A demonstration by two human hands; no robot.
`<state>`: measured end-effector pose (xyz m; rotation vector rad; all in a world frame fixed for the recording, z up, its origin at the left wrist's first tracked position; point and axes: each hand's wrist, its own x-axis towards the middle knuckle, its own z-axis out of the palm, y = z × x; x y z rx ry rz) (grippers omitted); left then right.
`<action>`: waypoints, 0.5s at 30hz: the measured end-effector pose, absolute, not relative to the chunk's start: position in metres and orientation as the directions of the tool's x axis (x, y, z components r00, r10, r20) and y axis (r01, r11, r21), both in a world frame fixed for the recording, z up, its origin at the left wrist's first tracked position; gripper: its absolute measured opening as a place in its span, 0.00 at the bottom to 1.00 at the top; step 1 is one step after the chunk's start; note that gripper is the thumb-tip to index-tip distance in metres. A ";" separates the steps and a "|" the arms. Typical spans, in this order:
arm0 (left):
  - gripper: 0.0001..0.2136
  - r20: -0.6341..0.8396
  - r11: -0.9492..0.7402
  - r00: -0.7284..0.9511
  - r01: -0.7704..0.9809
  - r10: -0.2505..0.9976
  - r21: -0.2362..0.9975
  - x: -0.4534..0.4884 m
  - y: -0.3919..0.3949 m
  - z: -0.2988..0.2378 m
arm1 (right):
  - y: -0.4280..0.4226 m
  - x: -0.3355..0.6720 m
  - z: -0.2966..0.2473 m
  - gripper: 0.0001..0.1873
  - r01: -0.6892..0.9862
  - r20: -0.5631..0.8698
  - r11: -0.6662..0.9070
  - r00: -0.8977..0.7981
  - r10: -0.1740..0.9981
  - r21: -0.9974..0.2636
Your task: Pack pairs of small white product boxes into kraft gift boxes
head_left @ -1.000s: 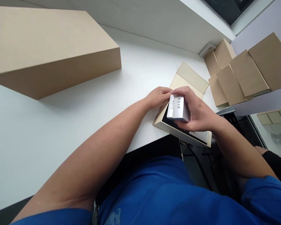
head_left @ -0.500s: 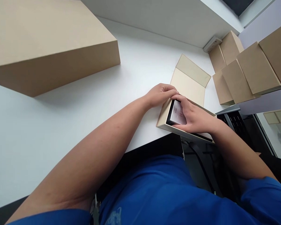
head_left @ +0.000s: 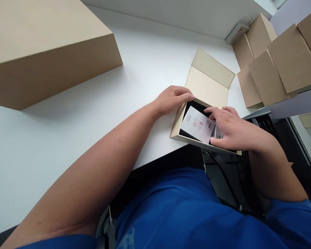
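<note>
An open beige gift box [head_left: 176,128] with a dark inside lies at the front edge of the white table, its flap lid [head_left: 206,82] folded back flat behind it. A small silver-white box with red lettering [head_left: 197,124] lies tilted inside it. My left hand [head_left: 171,99] curls over the gift box's far left corner and grips the wall. My right hand [head_left: 229,126] rests over the right side of the inside, fingers spread and pressing on the small box's right end.
A large flat brown carton [head_left: 46,48] covers the table's back left. Several closed brown boxes [head_left: 268,58] are stacked at the right, on and beside a shelf. A white wall edge runs along the back. Below the table edge are dark cables and my blue shirt.
My right hand held the small silver-white box above the gift box, lowered it in, and now has let it lie inside with fingers spread on it. My left hand stayed on the corner.
</note>
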<state>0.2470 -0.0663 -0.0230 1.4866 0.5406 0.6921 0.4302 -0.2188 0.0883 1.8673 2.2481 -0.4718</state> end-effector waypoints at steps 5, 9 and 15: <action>0.10 0.076 -0.033 0.700 -0.075 0.710 0.997 0.246 -0.067 -0.021 | -0.212 0.428 0.082 0.42 0.973 -0.290 0.123 -0.177 0.940 -0.196; 0.10 0.056 -0.002 0.685 -0.079 0.727 0.997 0.247 -0.067 -0.022 | -0.214 0.428 0.080 0.39 0.968 -0.184 0.053 -0.099 0.978 -0.244; 0.10 0.052 0.009 0.666 -0.088 0.744 0.996 0.248 -0.066 -0.025 | -0.217 0.432 0.080 0.29 0.986 -0.151 0.102 -0.122 0.981 -0.135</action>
